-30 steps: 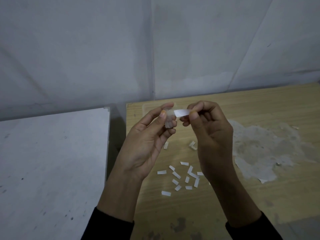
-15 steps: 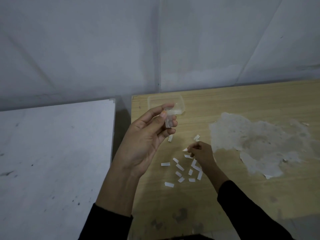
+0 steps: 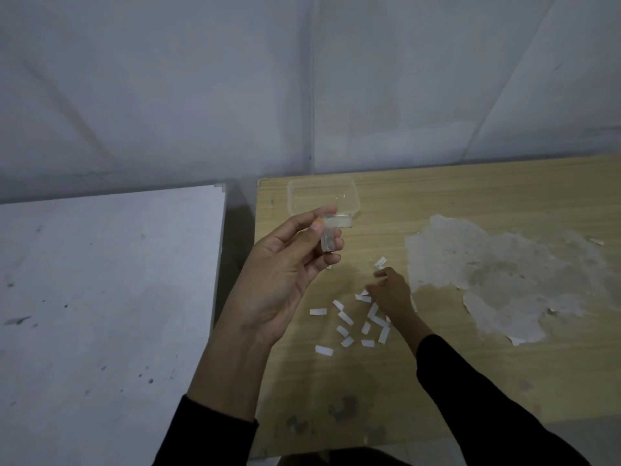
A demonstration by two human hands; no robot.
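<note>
Left hand [image 3: 285, 274]: raised above the worktop [image 3: 470, 364], palm turned toward the camera, thumb and fingers pinching a small clear plastic piece [image 3: 331, 235] by its stem, which leaves its wider top free and in plain sight
Small clear plastic piece: in the air, in front of the clear plastic container [image 3: 322, 196] that stands at the worktop's far left corner; likely held up so it is ready for a slip
Right hand [image 3: 389, 290]: low on the worktop, fingers curled down at the far edge of the paper slips [image 3: 344, 317]; I cannot tell whether they pinch one or only touch it
Paper slips: scattered flat and close together near both hands, probably for quick one-handed reach
Folded slip [image 3: 381, 262]: lies apart, just beyond the right fingertips
Torn paper patch [image 3: 504, 274]: stuck to the worktop at the right, beside the work, not part of it
</note>
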